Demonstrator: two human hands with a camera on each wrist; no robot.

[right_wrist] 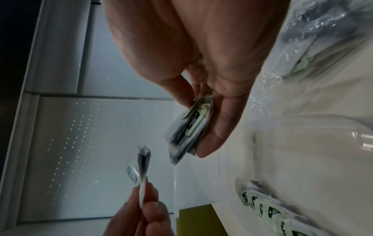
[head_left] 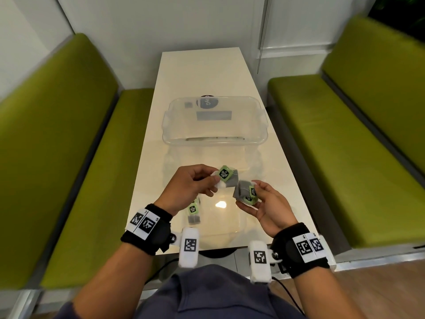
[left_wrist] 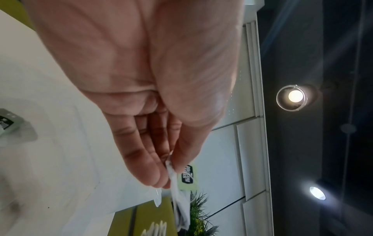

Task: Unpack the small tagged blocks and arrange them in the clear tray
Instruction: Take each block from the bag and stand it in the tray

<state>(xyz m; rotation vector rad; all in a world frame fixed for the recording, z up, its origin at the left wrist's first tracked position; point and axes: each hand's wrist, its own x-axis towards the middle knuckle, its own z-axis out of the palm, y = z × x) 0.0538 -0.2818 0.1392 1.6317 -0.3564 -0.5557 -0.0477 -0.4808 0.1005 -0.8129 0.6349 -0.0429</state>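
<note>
The blocks are small grey sachets with green printed tags. My left hand (head_left: 214,178) pinches one sachet (head_left: 226,178) by its white edge, raised above the table; the left wrist view shows its tag (left_wrist: 188,175) past the fingertips (left_wrist: 161,178). Just to its right, my right hand (head_left: 250,194) grips a small stack of sachets (head_left: 245,192) between thumb and fingers, also seen in the right wrist view as the stack (right_wrist: 187,127). A row of sachets (head_left: 193,211) lies below my left hand in a low clear tray (head_left: 236,226), and shows again as a row (right_wrist: 266,210).
A deep clear tub (head_left: 215,140) stands across the middle of the white table (head_left: 202,70), with nothing inside. Crumpled clear wrapping (head_left: 174,160) lies between it and my hands. Green benches (head_left: 69,157) flank the narrow table on both sides.
</note>
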